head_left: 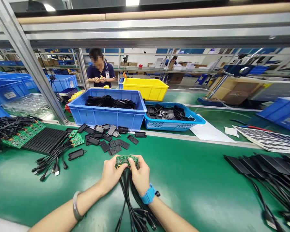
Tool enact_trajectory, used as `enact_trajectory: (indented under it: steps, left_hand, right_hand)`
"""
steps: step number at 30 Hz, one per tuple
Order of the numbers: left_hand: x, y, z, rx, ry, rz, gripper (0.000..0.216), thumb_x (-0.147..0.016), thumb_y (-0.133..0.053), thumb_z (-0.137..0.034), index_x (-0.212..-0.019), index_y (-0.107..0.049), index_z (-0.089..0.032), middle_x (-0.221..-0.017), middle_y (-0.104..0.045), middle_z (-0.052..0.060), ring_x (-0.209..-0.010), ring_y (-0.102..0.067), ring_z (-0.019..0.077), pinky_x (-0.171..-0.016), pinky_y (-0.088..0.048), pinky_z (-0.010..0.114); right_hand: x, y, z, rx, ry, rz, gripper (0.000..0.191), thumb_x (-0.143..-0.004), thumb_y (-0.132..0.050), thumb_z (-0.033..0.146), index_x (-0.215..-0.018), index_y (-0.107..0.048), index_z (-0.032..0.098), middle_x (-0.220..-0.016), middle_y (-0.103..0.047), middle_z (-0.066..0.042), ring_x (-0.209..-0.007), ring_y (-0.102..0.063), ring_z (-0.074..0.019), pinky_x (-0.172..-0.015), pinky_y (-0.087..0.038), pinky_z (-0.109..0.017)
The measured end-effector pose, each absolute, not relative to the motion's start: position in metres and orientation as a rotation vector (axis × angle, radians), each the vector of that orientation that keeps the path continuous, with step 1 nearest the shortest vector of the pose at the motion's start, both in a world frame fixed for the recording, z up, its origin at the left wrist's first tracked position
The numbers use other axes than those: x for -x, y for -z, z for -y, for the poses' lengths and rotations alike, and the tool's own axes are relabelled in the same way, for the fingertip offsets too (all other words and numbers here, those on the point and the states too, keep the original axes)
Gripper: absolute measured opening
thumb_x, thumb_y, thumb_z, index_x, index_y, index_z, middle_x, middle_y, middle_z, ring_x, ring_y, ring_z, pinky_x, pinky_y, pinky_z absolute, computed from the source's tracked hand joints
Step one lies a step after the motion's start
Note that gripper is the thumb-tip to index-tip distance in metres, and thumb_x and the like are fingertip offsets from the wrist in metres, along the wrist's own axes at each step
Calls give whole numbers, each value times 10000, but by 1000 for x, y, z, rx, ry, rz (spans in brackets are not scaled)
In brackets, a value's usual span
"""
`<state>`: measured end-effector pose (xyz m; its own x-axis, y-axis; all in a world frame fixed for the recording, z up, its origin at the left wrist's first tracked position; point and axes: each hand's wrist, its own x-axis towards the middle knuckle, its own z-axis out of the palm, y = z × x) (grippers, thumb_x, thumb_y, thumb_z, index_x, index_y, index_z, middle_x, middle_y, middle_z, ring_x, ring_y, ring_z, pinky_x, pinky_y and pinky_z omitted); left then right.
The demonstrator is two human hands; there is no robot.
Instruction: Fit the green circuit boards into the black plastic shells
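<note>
Between my two hands is a green circuit board panel (127,159), its component side facing up toward me. My left hand (112,172) is closed on its left end, and my right hand (140,172) grips the right end with the thumb pressed on its face. Several black cables (128,196) hang from the board's near edge, and their plugs rest on the green bench. Just beyond my hands lie loose black plastic case halves (114,150). Left of them, a small group of boards (77,140) with cables sits near a single black case (75,154).
A blue bin (106,114) and a blue basket (174,124) full of black parts stand behind. Boards with cables (24,133) lie by a ribbed black block (45,140) at left. Cabled black cases (263,167) lie at right. A co-worker (101,69) sits opposite.
</note>
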<state>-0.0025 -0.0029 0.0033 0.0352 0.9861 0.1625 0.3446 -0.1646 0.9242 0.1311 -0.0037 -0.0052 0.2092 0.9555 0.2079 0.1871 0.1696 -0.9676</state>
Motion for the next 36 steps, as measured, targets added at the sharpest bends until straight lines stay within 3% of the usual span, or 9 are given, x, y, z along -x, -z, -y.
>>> enact_trajectory:
  steps: [3,9,13,17,21,26,31,36]
  left_hand:
    - [5,-7,1,-1600,-1126,-1313,162,-781,-664,-333,-798,-631,-175,-698,-662,5,-610,-563,134,-602,-438,232]
    - [17,-6,-10,-1045,-1010,-922,402,-680,-787,-343,-957,-584,-134,-747,-660,12,-591,-581,113,-536,-451,213]
    - [19,-9,-13,-946,-995,-827,437,-663,-809,-343,-977,-612,-110,-775,-666,37,-574,-557,84,-548,-439,198]
    - [14,-7,-10,-1006,-1017,-881,490,-673,-789,-380,-1051,-623,-116,-841,-676,61,-607,-570,109,-568,-457,225]
    - [14,-4,-7,-1283,-1044,-1133,369,-651,-777,-397,-888,-667,-136,-766,-671,27,-670,-581,147,-598,-459,229]
    - [23,-9,-9,-1323,-843,-966,277,-705,-707,-366,-850,-676,-132,-770,-675,35,-663,-595,152,-646,-462,253]
    - [14,-5,-3,-1374,-991,-1175,130,-724,-643,-272,-671,-629,-154,-580,-567,-21,-542,-503,120,-533,-387,220]
    - [3,-6,6,-1622,-1082,-1301,172,-819,-550,-260,-738,-681,-182,-635,-609,-7,-573,-492,129,-550,-382,224]
  right_hand:
    - [-131,5,1,1185,-932,1144,227,-808,-642,421,-796,-609,197,-738,-661,-8,-680,-586,-166,-665,-472,-282]
    - [-128,6,1,886,-1538,733,324,-719,-738,449,-877,-631,187,-835,-726,-51,-768,-669,-235,-696,-528,-365]
    - [-128,3,2,844,-1602,681,344,-716,-744,478,-892,-662,194,-904,-741,-76,-806,-682,-257,-685,-538,-386]
    - [-128,3,1,846,-1567,733,402,-777,-665,540,-960,-682,183,-934,-739,-102,-840,-680,-265,-719,-541,-404]
    - [-129,13,2,933,-1425,929,347,-756,-727,439,-984,-647,190,-944,-721,-61,-856,-653,-227,-798,-520,-368]
    - [-133,18,2,1110,-1168,1223,278,-796,-678,426,-918,-623,183,-837,-684,-30,-767,-614,-197,-736,-494,-312]
    - [-134,15,1,1208,-990,1352,299,-814,-615,480,-848,-620,182,-770,-683,-53,-742,-624,-227,-697,-484,-330]
    - [-135,21,-2,1266,-877,1314,336,-783,-623,512,-866,-632,187,-823,-703,-76,-745,-635,-239,-720,-485,-359]
